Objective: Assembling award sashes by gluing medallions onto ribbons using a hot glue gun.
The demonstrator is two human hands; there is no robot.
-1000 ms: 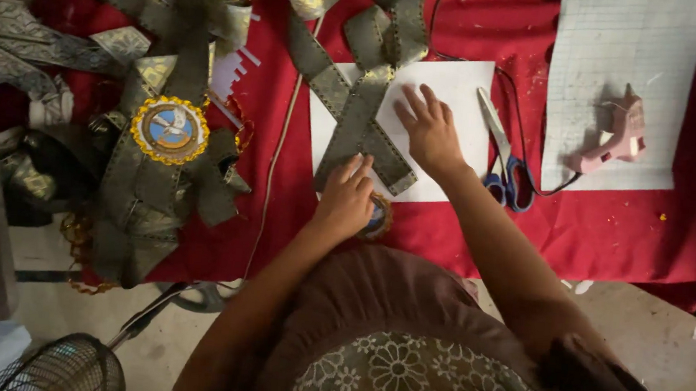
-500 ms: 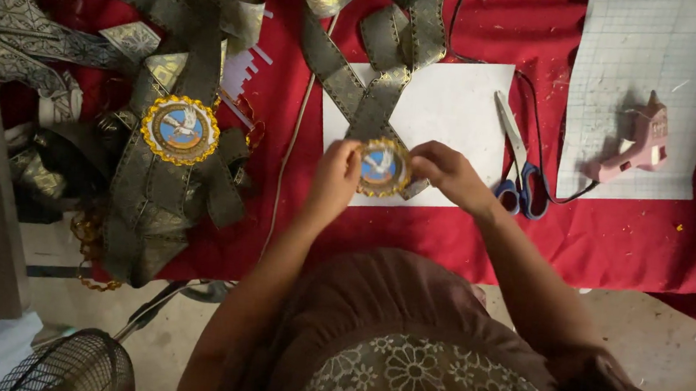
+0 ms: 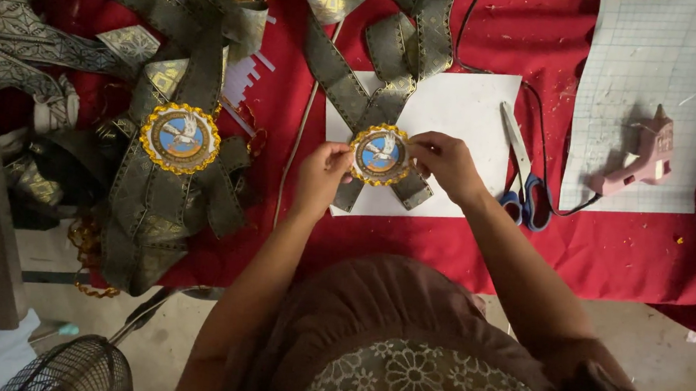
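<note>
Both the left hand [image 3: 322,171] and the right hand [image 3: 445,159] pinch the round gold-rimmed blue badge [image 3: 380,155] by its edges, holding it over the crossing of the olive-gold patterned ribbon rosette [image 3: 375,72] on the white paper sheet [image 3: 464,113]. Fixing it down looks unfinished, while a completed rosette with badge [image 3: 179,139] lies to the left.

Three medallions [image 3: 380,155], one scissors [image 3: 522,173]
</note>
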